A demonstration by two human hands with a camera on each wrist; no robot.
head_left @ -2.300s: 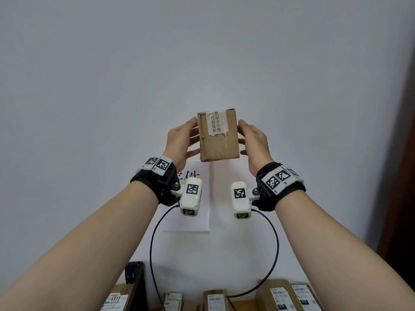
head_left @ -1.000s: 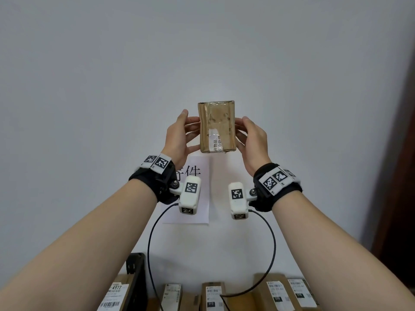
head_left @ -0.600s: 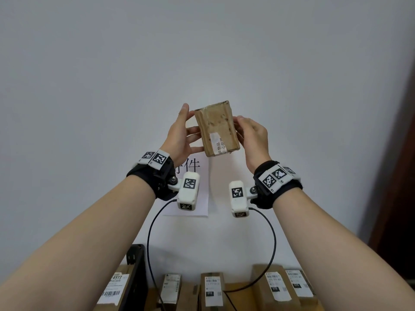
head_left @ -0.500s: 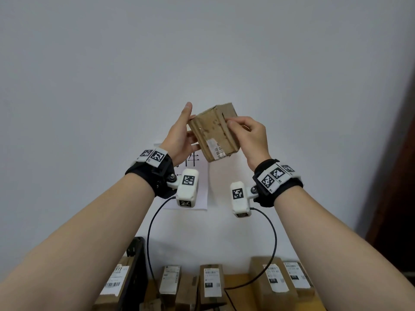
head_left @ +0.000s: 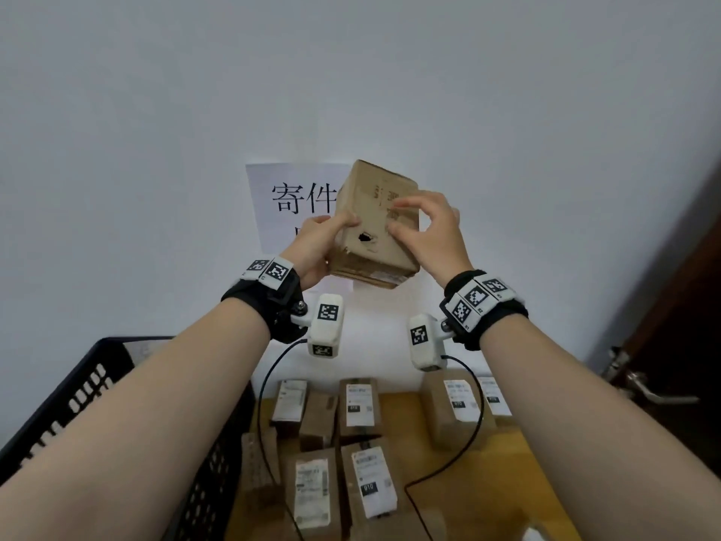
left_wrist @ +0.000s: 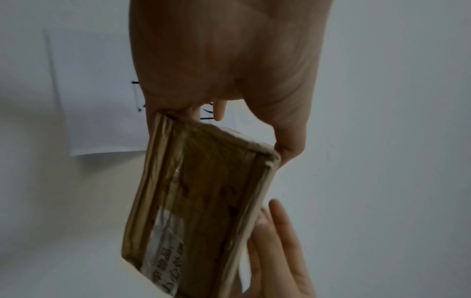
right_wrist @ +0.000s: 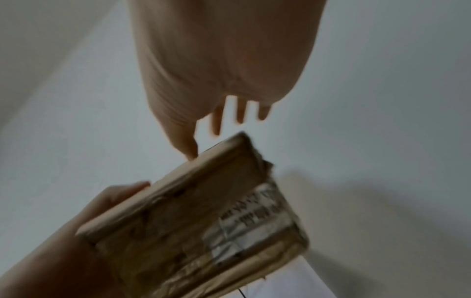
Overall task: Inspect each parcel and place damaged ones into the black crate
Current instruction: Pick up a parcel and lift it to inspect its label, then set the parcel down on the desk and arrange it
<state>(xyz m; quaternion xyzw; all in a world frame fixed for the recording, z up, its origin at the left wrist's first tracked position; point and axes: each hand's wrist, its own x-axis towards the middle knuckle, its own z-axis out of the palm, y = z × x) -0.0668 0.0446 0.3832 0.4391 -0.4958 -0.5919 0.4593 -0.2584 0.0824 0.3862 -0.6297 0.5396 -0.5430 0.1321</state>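
Observation:
I hold a small brown cardboard parcel (head_left: 374, 212) up in front of the wall. A dark torn hole (head_left: 365, 238) shows in the face turned toward me. My left hand (head_left: 324, 244) grips its left side, thumb on top and fingers underneath. My right hand (head_left: 427, 228) rests its thumb and index fingertips on the same face, the other fingers lifted off. The left wrist view shows the taped, labelled side of the parcel (left_wrist: 203, 201). The right wrist view, blurred, shows the parcel (right_wrist: 203, 211) below my right palm. The black crate (head_left: 97, 384) stands at lower left.
Several labelled parcels (head_left: 357, 404) lie on the wooden table (head_left: 519, 474) below my arms. A paper sign (head_left: 288, 197) hangs on the wall behind the parcel. A dark door with a metal handle (head_left: 647, 390) is at the right. Wrist camera cables hang over the table.
The parcel has been turned over and lowered, so the face with the hole now shows. My right hand shifted from the side to the top face. The view has tilted down.

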